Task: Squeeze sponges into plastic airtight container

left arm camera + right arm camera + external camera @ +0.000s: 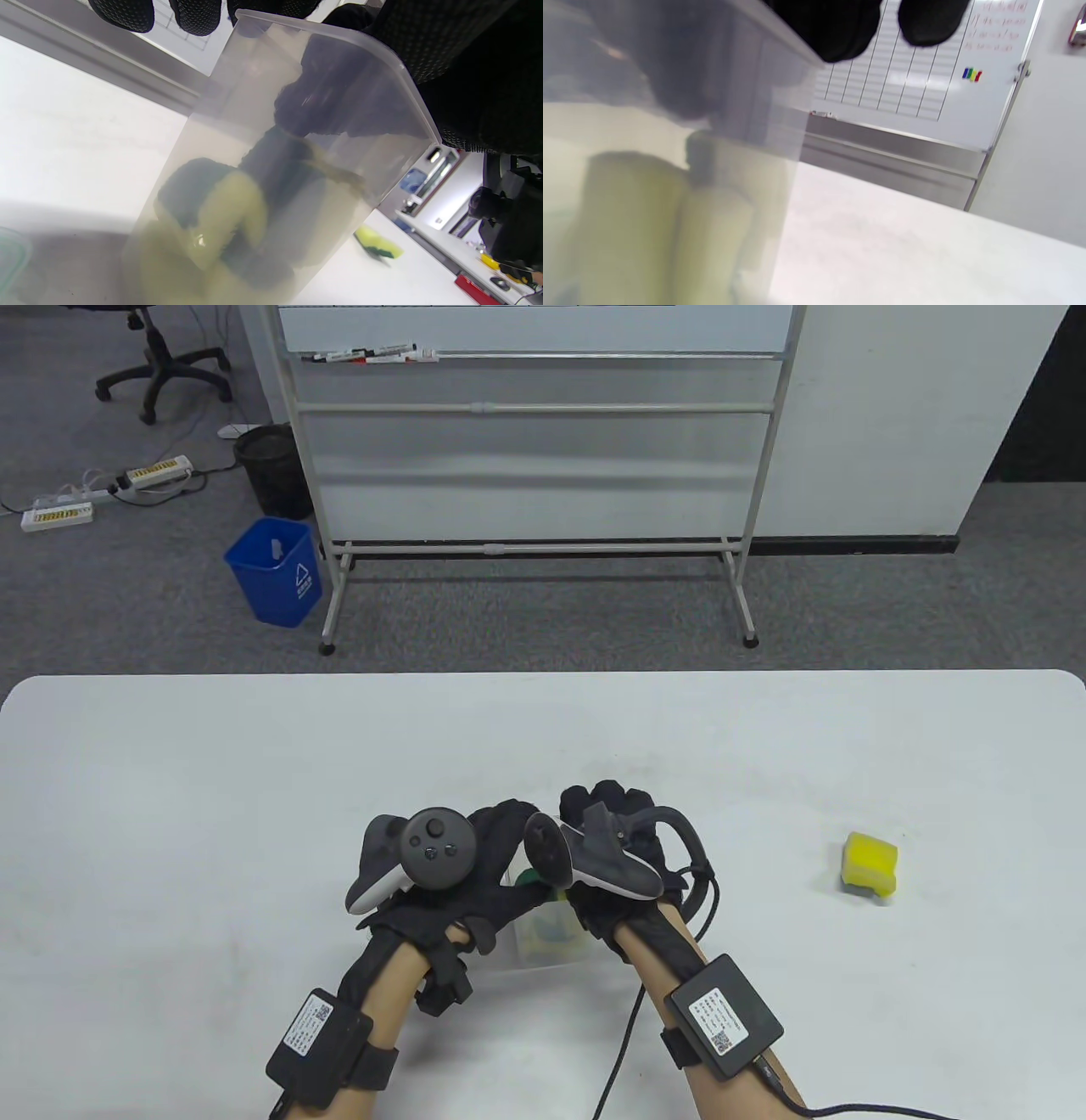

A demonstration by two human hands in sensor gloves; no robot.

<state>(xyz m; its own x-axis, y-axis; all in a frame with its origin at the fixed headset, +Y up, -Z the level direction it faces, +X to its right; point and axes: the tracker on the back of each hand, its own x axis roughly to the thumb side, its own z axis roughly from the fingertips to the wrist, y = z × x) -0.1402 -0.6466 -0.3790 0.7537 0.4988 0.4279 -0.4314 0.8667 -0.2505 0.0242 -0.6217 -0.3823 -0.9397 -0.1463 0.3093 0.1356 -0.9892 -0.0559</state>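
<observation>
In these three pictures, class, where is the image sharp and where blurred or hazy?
Table view: sharp overall, loose sponge crisp. Left wrist view: sponges hazy through the container wall. Right wrist view: container soft and blurred; whiteboard clearer.

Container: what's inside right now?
Through the translucent container wall: yellow-and-dark-green sponges packed low, with dark gloved fingers reaching in from the top. The exact sponge count is unclear; the hazy wall blurs them and both hands cover the opening from above.
</observation>
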